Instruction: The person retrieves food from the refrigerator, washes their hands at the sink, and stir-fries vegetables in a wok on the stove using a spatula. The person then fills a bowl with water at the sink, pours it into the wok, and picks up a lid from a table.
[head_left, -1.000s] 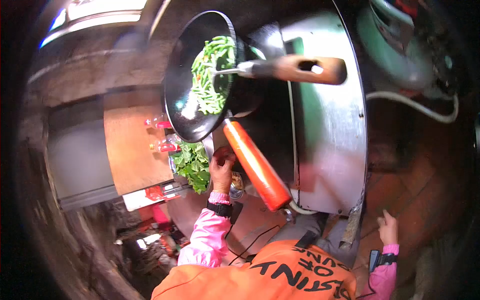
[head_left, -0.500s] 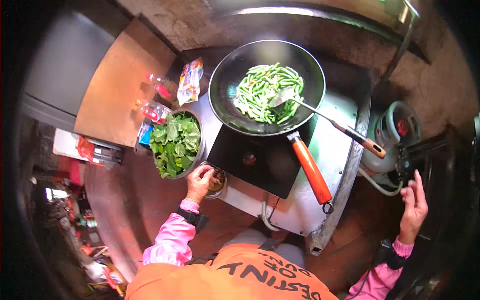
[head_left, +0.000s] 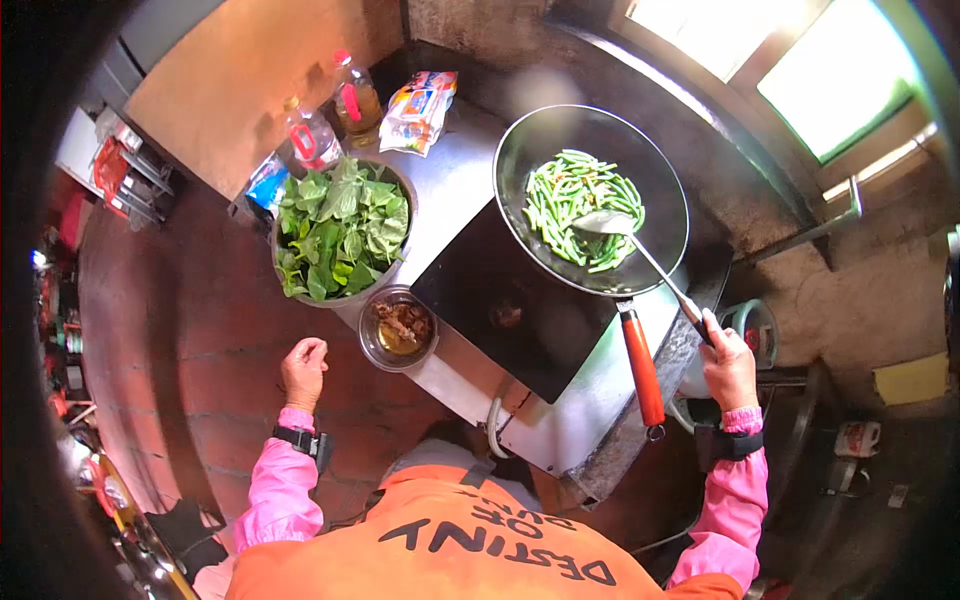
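A black wok (head_left: 545, 150) with an orange handle (head_left: 641, 367) sits on a black stove (head_left: 510, 305) and holds cut green beans (head_left: 575, 205). My right hand (head_left: 727, 362) grips the dark end of a long metal spatula (head_left: 640, 250), whose blade rests on the beans. My left hand (head_left: 303, 370) hangs over the brick floor with the fingers loosely curled and nothing in it, just left of a small steel bowl of brown food (head_left: 399, 326).
A large steel bowl of leafy greens (head_left: 340, 228) stands beside the small bowl on the metal counter (head_left: 450, 195). Behind it are two bottles (head_left: 312, 135) and a snack packet (head_left: 417, 108). A gas cylinder (head_left: 757, 335) sits to the right, below the counter.
My right hand rose from beside the gas cylinder and took hold of the spatula handle. My left hand drew back from the small bowl. The view swung round.
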